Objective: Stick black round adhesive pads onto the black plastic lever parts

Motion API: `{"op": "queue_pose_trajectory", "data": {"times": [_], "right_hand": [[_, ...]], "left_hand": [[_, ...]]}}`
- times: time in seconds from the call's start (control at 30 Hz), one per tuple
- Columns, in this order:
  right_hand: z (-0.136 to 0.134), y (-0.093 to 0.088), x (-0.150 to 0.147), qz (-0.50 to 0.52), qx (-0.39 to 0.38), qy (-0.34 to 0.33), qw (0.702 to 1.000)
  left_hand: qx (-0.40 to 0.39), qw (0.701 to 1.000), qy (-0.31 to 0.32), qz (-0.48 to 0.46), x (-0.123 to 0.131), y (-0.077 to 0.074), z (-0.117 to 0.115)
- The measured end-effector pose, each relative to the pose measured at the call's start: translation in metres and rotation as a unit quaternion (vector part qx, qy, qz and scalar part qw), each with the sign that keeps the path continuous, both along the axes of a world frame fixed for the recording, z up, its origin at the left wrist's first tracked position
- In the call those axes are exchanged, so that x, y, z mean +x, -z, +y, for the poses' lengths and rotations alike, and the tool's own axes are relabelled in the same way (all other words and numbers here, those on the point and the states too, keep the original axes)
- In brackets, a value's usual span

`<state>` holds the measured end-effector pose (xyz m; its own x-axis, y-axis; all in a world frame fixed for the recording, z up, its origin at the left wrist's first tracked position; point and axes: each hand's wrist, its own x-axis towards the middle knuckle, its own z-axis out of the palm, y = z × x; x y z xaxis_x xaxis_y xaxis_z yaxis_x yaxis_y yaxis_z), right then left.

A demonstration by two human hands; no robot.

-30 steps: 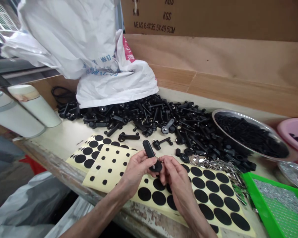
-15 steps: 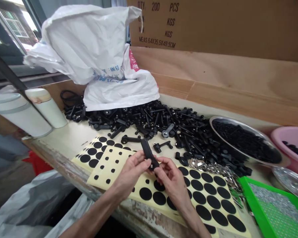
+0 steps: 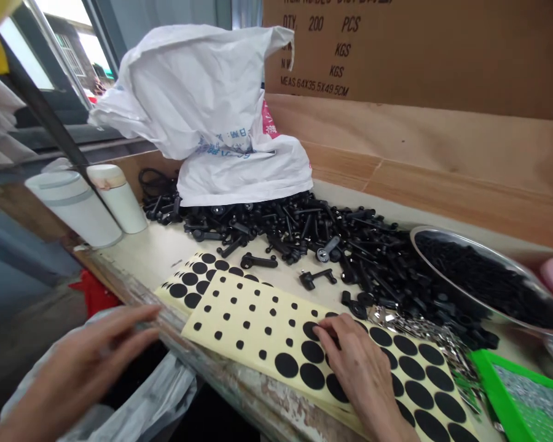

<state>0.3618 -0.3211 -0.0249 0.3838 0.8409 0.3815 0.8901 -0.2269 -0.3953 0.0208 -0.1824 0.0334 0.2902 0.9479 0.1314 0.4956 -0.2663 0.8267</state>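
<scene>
Both hands open — right hand (image 3: 359,368) fingers-down on a diagonally lying black-dot sheet (image 3: 258,331), left hand (image 3: 78,350) spread.

**Small-parts assembly workshop**
A heap of black plastic fittings (image 3: 304,230) covers the workbench (image 3: 152,252) at 12 o'clock, a shipping carton (image 3: 396,49) stands at 1 o'clock, adhesive dot sheets (image 3: 258,331) lie at 6 o'clock.

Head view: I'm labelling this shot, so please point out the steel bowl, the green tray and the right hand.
steel bowl (image 3: 461,237), head view, on its rim
green tray (image 3: 494,396), head view, on its green frame
right hand (image 3: 359,368), head view, on the back of the hand
</scene>
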Motion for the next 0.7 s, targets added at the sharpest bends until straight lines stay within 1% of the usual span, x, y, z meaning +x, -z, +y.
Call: {"op": "queue_pose_trajectory", "data": {"times": [0.03,0.07,0.1,0.13,0.2,0.27,0.33,0.43,0.5,0.57,0.63,0.7], "right_hand": [[-0.003,0.001,0.000,-0.025,-0.002,0.003,1.000],[-0.005,0.003,-0.001,-0.039,-0.006,0.003,0.999],[-0.006,0.005,-0.001,-0.046,-0.010,0.001,0.999],[-0.008,0.007,-0.001,-0.045,-0.014,0.002,0.999],[-0.009,0.011,0.000,-0.028,-0.022,0.005,0.999],[-0.009,0.015,0.001,0.012,-0.026,0.004,1.000],[-0.009,0.019,0.002,0.054,-0.019,0.010,0.998],[-0.010,0.022,0.001,0.080,-0.007,0.023,0.997],[-0.010,0.021,-0.001,0.100,-0.017,0.020,0.995],[-0.009,0.019,-0.002,0.143,-0.027,0.009,0.989],[-0.008,0.016,0.000,0.202,-0.025,0.000,0.979],[-0.008,0.012,0.005,0.270,-0.012,-0.014,0.963]], "left_hand": [[0.058,0.994,0.090,0.028,0.027,0.003,-0.006],[0.094,0.980,0.172,0.041,0.057,0.008,-0.012],[0.111,0.961,0.246,0.060,0.087,0.014,-0.020],[0.128,0.943,0.296,0.081,0.116,0.021,-0.027],[0.161,0.911,0.351,0.144,0.163,0.036,-0.040],[0.216,0.886,0.365,0.189,0.191,0.050,-0.046],[0.257,0.871,0.362,0.210,0.202,0.061,-0.046],[0.286,0.862,0.359,0.214,0.202,0.068,-0.042],[0.295,0.859,0.357,0.219,0.199,0.066,-0.042],[0.297,0.855,0.359,0.228,0.198,0.062,-0.043],[0.291,0.853,0.367,0.230,0.197,0.057,-0.044],[0.266,0.861,0.378,0.211,0.194,0.054,-0.044]]}}
